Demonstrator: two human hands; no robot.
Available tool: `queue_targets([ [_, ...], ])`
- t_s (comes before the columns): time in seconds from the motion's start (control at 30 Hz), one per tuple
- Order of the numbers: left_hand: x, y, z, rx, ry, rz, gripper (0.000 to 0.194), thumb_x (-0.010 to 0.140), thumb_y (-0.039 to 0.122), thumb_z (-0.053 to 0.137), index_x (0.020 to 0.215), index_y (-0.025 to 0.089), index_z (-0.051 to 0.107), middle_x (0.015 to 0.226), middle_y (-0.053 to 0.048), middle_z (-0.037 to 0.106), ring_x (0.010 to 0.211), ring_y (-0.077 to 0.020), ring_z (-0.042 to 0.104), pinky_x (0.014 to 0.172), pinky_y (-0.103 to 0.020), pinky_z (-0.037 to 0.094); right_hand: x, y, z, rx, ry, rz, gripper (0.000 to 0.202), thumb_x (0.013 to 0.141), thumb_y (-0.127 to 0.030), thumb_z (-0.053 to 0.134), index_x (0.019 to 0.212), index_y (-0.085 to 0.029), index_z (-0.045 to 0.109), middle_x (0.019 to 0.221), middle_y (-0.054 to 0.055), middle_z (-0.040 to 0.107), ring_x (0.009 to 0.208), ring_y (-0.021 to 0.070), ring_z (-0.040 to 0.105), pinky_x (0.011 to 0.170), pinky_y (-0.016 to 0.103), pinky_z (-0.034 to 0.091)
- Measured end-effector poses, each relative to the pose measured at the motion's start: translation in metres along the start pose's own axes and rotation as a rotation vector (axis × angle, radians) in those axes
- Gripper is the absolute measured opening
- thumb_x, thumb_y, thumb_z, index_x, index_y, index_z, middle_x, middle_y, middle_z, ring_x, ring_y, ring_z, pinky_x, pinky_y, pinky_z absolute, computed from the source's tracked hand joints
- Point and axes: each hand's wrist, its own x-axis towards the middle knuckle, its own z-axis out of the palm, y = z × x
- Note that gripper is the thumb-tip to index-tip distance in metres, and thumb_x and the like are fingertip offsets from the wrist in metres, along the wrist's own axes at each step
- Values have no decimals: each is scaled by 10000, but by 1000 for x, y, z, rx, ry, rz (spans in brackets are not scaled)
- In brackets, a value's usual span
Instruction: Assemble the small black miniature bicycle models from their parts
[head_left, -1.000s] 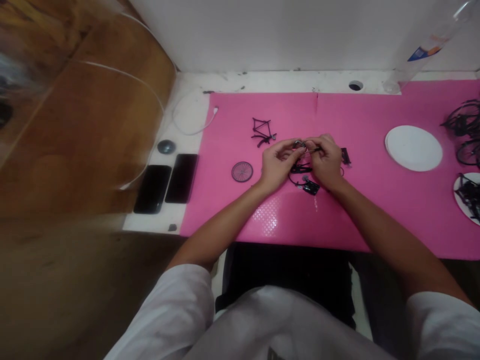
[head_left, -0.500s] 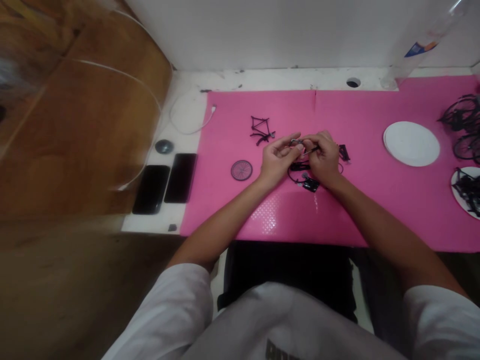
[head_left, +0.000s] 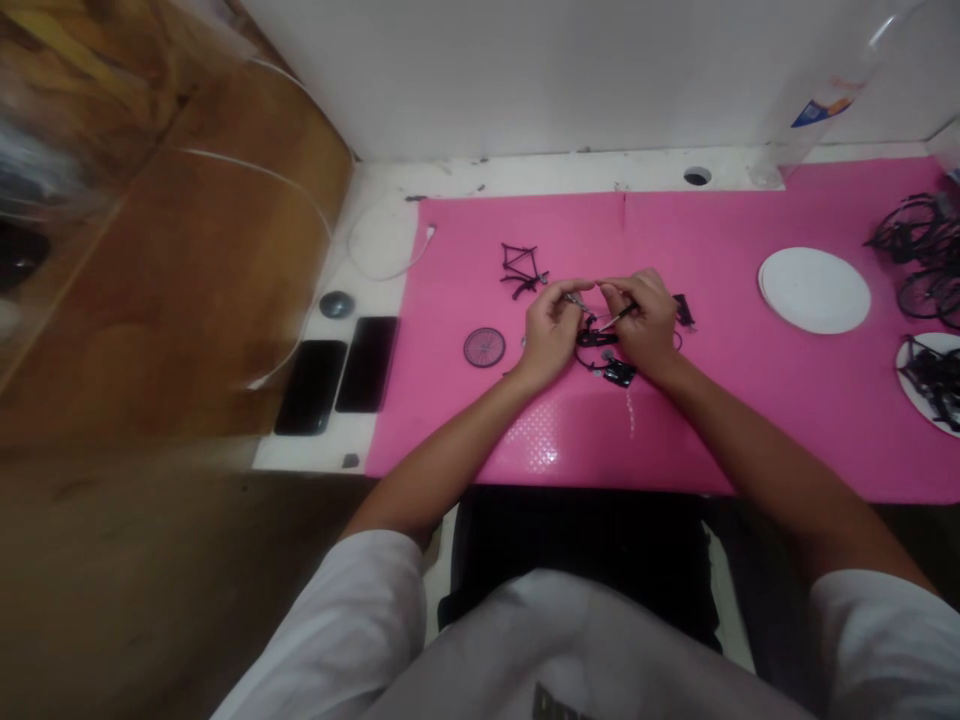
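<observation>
My left hand (head_left: 552, 332) pinches a small silvery part (head_left: 574, 300) between thumb and fingers; its exact kind is too small to tell. In my right hand (head_left: 646, 318) is a slim tool with a dark handle and a silver shaft (head_left: 616, 317), closed in the fingers and slanting down to the left. Below and between the hands lie small black model bicycle parts (head_left: 619, 372), partly hidden by my right hand. Left of the hands are a black miniature bicycle frame (head_left: 523, 268) and a spoked wheel (head_left: 484, 347). A black piece (head_left: 683, 309) sits just right of my right hand.
A pink mat (head_left: 712, 400) covers the table. White plates (head_left: 816, 290), several black model bicycles (head_left: 911, 235) and a plate of black parts (head_left: 934, 385) are at right. Two phones (head_left: 310, 388), a round dark object (head_left: 337, 304) and a white cable (head_left: 386, 275) lie left; a clear bottle (head_left: 825, 105) stands behind.
My hands have spread slightly apart at the fingers, and the silvery part has shifted left away from the tool. More of the black parts beneath shows. The whole view has shifted slightly.
</observation>
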Motion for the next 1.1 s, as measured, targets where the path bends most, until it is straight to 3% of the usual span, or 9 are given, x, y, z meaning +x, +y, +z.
queue_targets([
  [0.13, -3, 3, 2, -42, -31, -54, 226, 1006, 300, 630, 1117, 213, 806, 791, 4, 619, 596, -100, 562, 581, -234, 494, 1, 0, -1, -44, -9, -13, 413, 1138, -610, 599, 1035, -276, 819, 740, 9, 591, 767, 221, 601, 869, 451, 554],
  [0.3, -2, 4, 0, -44, -61, -116, 292, 992, 268, 574, 1147, 205, 814, 775, 4, 617, 565, -107, 549, 541, -241, 472, 0, 3, 1, -98, -34, 9, 448, 1139, -629, 574, 1072, -278, 845, 731, 20, 606, 771, 228, 616, 819, 444, 564],
  [0.57, -6, 5, -2, 85, -94, 47, 270, 1021, 277, 616, 1202, 225, 810, 887, -21, 679, 694, -136, 632, 676, -280, 541, 1, 6, -3, -89, -19, 65, 466, 1075, -703, 653, 1031, -272, 823, 751, 15, 593, 787, 231, 604, 911, 490, 575],
  [0.9, -3, 5, -6, 152, -82, 104, 255, 1017, 282, 610, 1159, 238, 818, 913, -38, 690, 765, -163, 660, 742, -310, 565, 4, 3, -2, -73, -33, 25, 525, 1073, -757, 600, 964, -277, 782, 739, 15, 542, 781, 242, 585, 927, 509, 568],
  [1.1, -2, 0, -7, 171, -51, 87, 284, 1044, 391, 636, 1214, 245, 810, 955, -53, 718, 806, -175, 679, 775, -319, 585, 5, 2, -4, -57, -101, 41, 505, 1062, -755, 619, 971, -281, 768, 777, 26, 564, 829, 258, 599, 995, 550, 565],
])
